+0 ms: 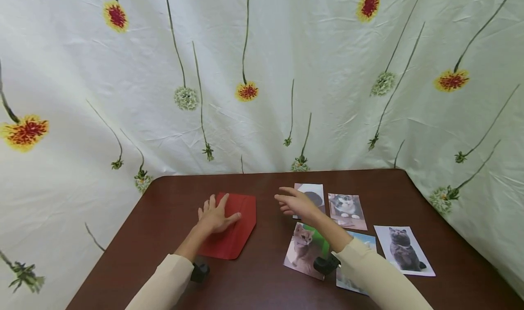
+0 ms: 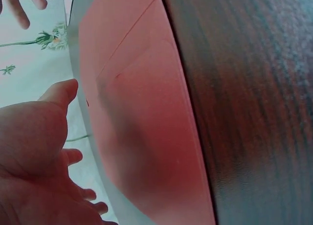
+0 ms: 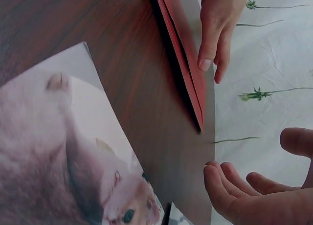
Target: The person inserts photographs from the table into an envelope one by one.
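A red paper envelope [image 1: 244, 210] lies on the table's left half, its flap crease showing in the left wrist view. My left hand [image 1: 216, 217] hovers over it with fingers spread; in the left wrist view it appears raised above the paper. To the right, my right hand [image 1: 302, 205] is held in the air, fingers loosely extended and nothing in them. Below that arm are several cat photos: a kitten on a green and white ground [image 1: 303, 251], a grey-and-white cat [image 1: 345, 206], and a partly covered blue one [image 1: 348, 278].
A photo of a sitting grey cat [image 1: 401, 251] lies furthest right. Behind the right hand is another photo [image 1: 313, 194] with a dark rounded shape. The dark brown table [image 1: 184, 201] ends at a white flowered cloth [image 1: 262, 132] hanging behind it.
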A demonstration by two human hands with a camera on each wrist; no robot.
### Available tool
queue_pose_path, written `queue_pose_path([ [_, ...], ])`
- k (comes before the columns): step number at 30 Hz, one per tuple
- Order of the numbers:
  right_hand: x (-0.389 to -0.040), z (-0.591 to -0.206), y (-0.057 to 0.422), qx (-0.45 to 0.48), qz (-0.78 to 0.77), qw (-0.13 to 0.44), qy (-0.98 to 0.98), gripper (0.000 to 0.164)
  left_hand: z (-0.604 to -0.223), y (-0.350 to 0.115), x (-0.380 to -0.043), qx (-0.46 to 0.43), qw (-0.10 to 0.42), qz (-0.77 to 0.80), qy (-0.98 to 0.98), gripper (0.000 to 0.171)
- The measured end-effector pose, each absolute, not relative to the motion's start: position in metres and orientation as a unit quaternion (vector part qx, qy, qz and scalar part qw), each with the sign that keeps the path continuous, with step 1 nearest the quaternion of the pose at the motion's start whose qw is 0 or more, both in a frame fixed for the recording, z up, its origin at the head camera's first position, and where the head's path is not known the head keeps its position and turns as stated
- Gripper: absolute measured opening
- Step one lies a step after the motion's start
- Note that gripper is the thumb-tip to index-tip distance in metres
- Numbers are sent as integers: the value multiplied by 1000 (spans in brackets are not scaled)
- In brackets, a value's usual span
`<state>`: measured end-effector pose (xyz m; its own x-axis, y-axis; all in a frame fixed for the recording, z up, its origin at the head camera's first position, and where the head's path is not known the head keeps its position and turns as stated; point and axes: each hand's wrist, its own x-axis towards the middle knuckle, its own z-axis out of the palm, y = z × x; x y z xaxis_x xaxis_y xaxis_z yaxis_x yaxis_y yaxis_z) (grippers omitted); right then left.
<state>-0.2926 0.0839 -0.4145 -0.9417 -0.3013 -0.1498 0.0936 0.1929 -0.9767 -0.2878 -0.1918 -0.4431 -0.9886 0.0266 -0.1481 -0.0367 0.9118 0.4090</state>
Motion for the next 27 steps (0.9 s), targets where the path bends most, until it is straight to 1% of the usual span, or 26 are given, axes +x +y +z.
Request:
queue_pose_path([
  [8,-292,-427,78,-55,-654,195,728,60,-450,-191,-286,-3,75,213,974,84],
  [11,-291,-431,76,-51,-657,199,726,59,-453,-190,-285,-1,74,211,975,83],
  [18,-288,-436,66,-37,-664,216,715,51,-452,-190,-285,8,76,212,974,79],
  [27,-285,-441,61,-35,-664,218,715,47,-452,-189,-284,14,70,206,976,77],
])
